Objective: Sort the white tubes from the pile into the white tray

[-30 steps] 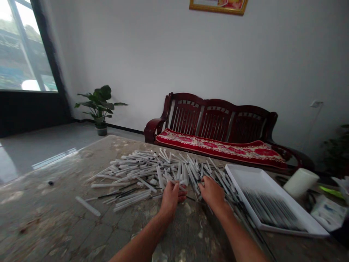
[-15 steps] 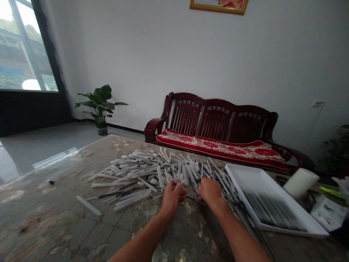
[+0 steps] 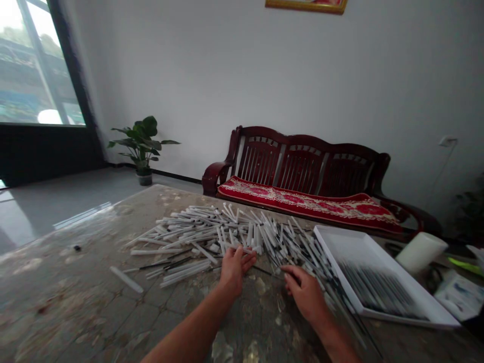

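A wide pile of white plastic tubes lies across the marbled table, with thin black rods mixed in. My left hand rests at the pile's near edge, its fingers pressed together around a white tube. My right hand is a little nearer to me, fingers curled in a pinch on a thin black rod that stretches back toward my left hand. How the rod meets the tube is hidden by my fingers.
A white tray with several black rods lies to the right. Behind it are a white roll and a packet. One tube lies apart at left. A wooden bench and a potted plant stand beyond.
My right hand has drawn back from the pile toward me, and a thin black rod now shows between the two hands. My left hand stayed at the pile's edge.
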Motion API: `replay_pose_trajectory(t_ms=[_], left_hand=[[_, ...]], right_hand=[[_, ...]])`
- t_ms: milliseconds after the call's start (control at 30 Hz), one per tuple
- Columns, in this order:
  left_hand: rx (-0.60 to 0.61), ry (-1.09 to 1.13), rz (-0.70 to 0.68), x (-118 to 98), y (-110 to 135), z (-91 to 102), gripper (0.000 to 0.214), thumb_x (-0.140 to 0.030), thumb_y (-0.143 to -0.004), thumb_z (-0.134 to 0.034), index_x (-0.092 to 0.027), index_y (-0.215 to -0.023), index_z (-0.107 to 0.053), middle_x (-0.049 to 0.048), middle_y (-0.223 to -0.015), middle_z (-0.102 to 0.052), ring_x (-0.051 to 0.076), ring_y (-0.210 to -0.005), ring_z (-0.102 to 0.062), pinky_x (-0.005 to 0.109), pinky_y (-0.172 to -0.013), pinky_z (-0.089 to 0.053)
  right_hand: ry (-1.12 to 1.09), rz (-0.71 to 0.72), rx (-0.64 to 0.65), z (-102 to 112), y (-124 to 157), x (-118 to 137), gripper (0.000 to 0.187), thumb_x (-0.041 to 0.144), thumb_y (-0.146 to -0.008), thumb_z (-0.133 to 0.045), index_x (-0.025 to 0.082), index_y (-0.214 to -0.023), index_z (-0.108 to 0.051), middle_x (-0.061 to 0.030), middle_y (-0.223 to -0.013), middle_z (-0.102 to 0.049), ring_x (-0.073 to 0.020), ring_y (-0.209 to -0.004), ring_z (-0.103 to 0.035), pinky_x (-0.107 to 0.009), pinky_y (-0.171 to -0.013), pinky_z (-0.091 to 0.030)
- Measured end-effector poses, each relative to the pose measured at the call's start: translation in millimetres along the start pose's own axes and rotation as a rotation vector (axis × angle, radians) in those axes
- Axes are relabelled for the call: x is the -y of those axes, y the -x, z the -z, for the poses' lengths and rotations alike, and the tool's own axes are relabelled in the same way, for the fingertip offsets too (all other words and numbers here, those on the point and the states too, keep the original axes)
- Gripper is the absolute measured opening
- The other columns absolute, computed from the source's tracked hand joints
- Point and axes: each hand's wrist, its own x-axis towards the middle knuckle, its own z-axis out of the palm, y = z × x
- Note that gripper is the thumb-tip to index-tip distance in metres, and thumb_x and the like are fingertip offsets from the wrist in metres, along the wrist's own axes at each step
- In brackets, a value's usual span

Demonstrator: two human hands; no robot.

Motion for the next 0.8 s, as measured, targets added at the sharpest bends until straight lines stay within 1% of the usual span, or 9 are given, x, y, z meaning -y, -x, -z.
replay_pose_trajectory(t_ms=[100, 200, 367, 533, 667, 800], left_hand=[[-0.002, 0.045, -0.003, -1.3, 0.2, 0.4, 0.011, -0.02, -0.087, -0.054, -0.018, -0.079, -0.047, 0.005, -0.074, -0.068, 0.016, -0.068, -0.071, 0.033, -0.07, -0.058], [-0.006, 0.053, 0.001, -2.5, 0.8, -0.6, 0.011, -0.02, -0.087, -0.053, -0.019, -0.079, -0.046, 0.0041, -0.074, -0.067, 0.016, -0.068, -0.071, 0.032, -0.07, -0.058], [-0.007, 0.043, 0.009, -3.2, 2.2, -1.3, 0.011, -0.021, -0.088, -0.052, -0.018, -0.079, -0.047, 0.0056, -0.078, -0.067, 0.018, -0.069, -0.071, 0.032, -0.067, -0.058], [-0.01, 0.068, 0.032, -2.7, 2.6, -0.4, 0.012, -0.02, -0.088, -0.052, -0.017, -0.078, -0.047, 0.0045, -0.074, -0.065, 0.016, -0.067, -0.071, 0.03, -0.067, -0.057], [-0.013, 0.081, 0.045, -2.8, 0.9, 0.0, 0.011, -0.02, -0.089, -0.052, -0.018, -0.079, -0.048, 0.0046, -0.076, -0.065, 0.016, -0.068, -0.071, 0.029, -0.066, -0.057], [-0.01, 0.082, 0.046, -2.2, 0.6, 0.1, 0.009, -0.019, -0.089, -0.051, -0.018, -0.08, -0.048, 0.005, -0.079, -0.065, 0.016, -0.069, -0.071, 0.03, -0.068, -0.058]], right_hand=[[-0.032, 0.011, -0.001, -4.2, 6.0, -2.3, 0.032, 0.034, -0.08, -0.047, 0.019, -0.098, -0.069, -0.006, -0.089, -0.071, -0.0162, -0.063, -0.063, -0.025, -0.055, -0.05], [-0.011, 0.038, 0.005, -4.6, 7.3, -1.2, 0.029, 0.03, -0.079, -0.048, 0.02, -0.095, -0.07, -0.0051, -0.089, -0.07, -0.0159, -0.063, -0.063, -0.025, -0.056, -0.05], [0.054, 0.082, 0.018, -3.6, 8.7, 0.0, 0.028, 0.026, -0.079, -0.048, 0.022, -0.093, -0.071, -0.0042, -0.088, -0.07, -0.0162, -0.07, -0.064, -0.025, -0.063, -0.051], [0.07, 0.083, 0.007, -3.5, 9.2, -0.7, 0.027, 0.027, -0.081, -0.047, 0.022, -0.093, -0.071, -0.0047, -0.089, -0.07, -0.017, -0.071, -0.064, -0.027, -0.065, -0.051], [0.081, 0.067, 0.001, -3.0, 8.4, -3.1, 0.028, 0.028, -0.081, -0.046, 0.022, -0.093, -0.071, -0.0046, -0.087, -0.07, -0.0173, -0.07, -0.065, -0.027, -0.063, -0.051], [0.068, 0.038, 0.011, -2.6, 7.7, -3.7, 0.03, 0.029, -0.081, -0.045, 0.021, -0.095, -0.07, -0.0037, -0.082, -0.07, -0.0166, -0.063, -0.063, -0.026, -0.058, -0.051]])
